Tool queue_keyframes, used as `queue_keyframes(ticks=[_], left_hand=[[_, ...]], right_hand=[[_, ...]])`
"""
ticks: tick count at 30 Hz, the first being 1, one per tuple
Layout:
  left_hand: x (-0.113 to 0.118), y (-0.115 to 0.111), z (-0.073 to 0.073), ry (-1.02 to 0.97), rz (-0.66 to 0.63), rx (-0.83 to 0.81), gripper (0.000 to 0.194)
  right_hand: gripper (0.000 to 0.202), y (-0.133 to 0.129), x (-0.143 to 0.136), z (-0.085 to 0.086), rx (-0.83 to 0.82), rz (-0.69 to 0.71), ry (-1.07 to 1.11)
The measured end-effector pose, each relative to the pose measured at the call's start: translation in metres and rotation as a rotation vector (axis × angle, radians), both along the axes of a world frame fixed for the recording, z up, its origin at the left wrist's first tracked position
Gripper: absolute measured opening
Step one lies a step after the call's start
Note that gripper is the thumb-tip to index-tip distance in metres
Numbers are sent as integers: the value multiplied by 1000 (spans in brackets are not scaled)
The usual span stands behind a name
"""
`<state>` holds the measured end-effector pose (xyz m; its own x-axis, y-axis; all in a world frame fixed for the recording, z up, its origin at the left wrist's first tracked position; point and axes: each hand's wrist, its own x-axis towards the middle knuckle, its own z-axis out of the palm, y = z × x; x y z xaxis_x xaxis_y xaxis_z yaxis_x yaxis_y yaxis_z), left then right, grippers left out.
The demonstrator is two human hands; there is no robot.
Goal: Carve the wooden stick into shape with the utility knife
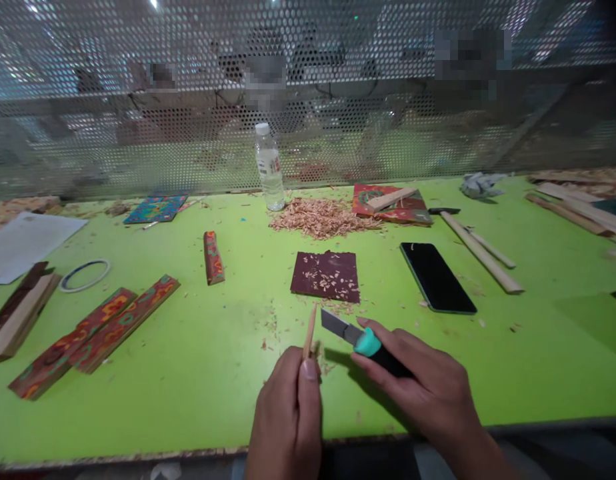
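My left hand [288,407] is closed round a thin wooden stick [310,330], whose tapered tip points up and away from me. In my right hand [423,380] is a utility knife [375,347] with a black and teal handle. Its blade [337,325] is out and lies just right of the stick, with a small gap between them. Beyond the stick a dark red sheet [325,275], perhaps sandpaper, lies flat with pale wood shavings on it. More crumbs of wood are scattered on the green table [228,373] near my hands.
A heap of shavings [323,219] and a water bottle [269,170] are at the back, before a perforated metal screen [188,133]. To the right are a phone [437,277] and hammer [481,253]. Patterned wooden strips [125,323] and a tape ring [85,275] lie left.
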<state>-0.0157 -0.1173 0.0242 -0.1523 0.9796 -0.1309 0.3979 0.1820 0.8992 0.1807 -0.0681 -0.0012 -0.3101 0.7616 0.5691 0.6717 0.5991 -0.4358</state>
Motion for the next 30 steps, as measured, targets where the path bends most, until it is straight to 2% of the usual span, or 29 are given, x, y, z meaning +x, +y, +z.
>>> queue_keyframes(ticks=[4, 13, 30], left_hand=[[-5, 1, 0, -78, -52, -28, 36], [-10, 0, -5, -82, -95, -35, 23], [-2, 3, -2, -9, 1, -71, 37]], right_hand=[[35, 3, -2, 2, -46, 96, -24], [44, 5, -9, 8, -43, 284, -108], [44, 4, -12, 14, 43, 175, -101]])
